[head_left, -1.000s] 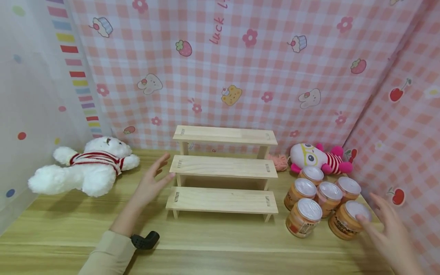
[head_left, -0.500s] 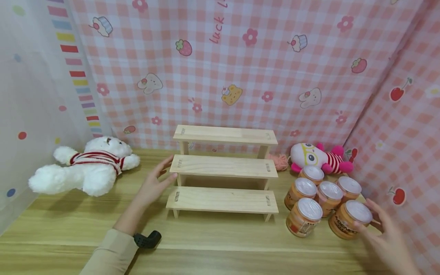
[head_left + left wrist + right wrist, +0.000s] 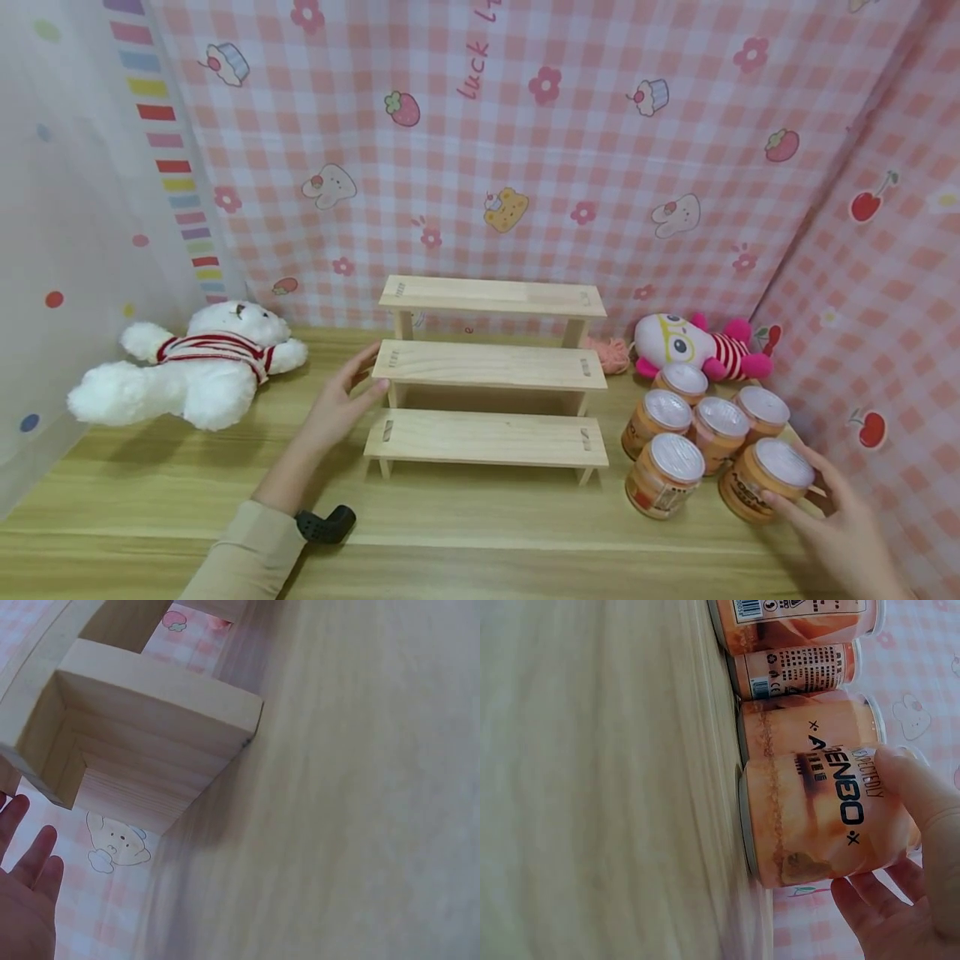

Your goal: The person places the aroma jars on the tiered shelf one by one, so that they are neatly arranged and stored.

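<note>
A three-tier wooden display stand (image 3: 487,364) rises in steps at the middle of the table. At the left end of its middle board is my left hand (image 3: 339,408), thumb at the front corner; the left wrist view shows the fingers (image 3: 34,855) fairly straight beside the wood. On the right, several orange-labelled cans with pale lids stand upright in a cluster. My right hand (image 3: 843,508) grips the nearest right can (image 3: 753,487), thumb on its front and fingers round the far side. In the right wrist view that can (image 3: 825,825) stands on the tabletop.
Another can (image 3: 663,479) stands just left of the held one, others behind. A white plush bear (image 3: 210,367) lies at the left, a pink plush toy (image 3: 697,346) behind the cans. Pink yarn (image 3: 609,354) sits by the stand. Checked cloth (image 3: 450,167) hangs behind.
My right hand has moved left onto the nearest right can and taken hold of it. My left hand has come right, up to the stand's middle board. The cans stay in place.
</note>
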A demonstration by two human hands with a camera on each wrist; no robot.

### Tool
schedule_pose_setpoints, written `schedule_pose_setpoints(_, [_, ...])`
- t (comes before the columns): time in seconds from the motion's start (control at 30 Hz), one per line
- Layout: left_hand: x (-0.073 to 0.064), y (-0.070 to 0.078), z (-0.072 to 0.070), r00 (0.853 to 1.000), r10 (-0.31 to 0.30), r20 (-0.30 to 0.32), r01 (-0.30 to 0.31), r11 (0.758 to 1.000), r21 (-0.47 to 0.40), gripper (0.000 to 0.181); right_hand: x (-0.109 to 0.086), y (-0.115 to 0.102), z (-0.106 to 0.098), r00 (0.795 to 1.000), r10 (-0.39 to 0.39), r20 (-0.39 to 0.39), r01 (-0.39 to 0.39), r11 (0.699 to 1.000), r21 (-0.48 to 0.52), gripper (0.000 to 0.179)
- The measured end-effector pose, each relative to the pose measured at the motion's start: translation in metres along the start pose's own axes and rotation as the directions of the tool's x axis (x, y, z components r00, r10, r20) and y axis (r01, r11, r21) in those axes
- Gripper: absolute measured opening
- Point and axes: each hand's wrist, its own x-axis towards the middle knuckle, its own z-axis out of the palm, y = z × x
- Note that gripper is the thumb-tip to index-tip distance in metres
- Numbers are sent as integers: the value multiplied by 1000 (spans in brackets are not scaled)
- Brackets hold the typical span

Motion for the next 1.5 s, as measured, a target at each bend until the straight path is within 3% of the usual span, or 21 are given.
schedule_pose_setpoints(0.37, [-1,-1,2,1000,-5,-4,5,1000,6,62,-2,1,3,999,22,-50,-21,1000,9,74])
schedule_pose_setpoints(0.53, [6,-25,3,1000,-25,-19,25,1000,-19,63,-4,0,4,997,4,-76,-3,1000,4,73])
schedule_pose_setpoints(0.67, [9,-37,5,999,-3,-35,1,999,-40,62,-4,-2,4,995,-2,-98,1,1000,-12,72])
schedule_pose_setpoints(0.97, [9,-34,7,999,23,-45,-26,998,-59,60,1,-20,-8,995,5,-101,-11,999,-53,70])
schedule_pose_setpoints(1.5, [10,-31,5,997,27,-66,-30,998,-55,59,28,-65,-26,975,-167,-146,158,985,-76,74])
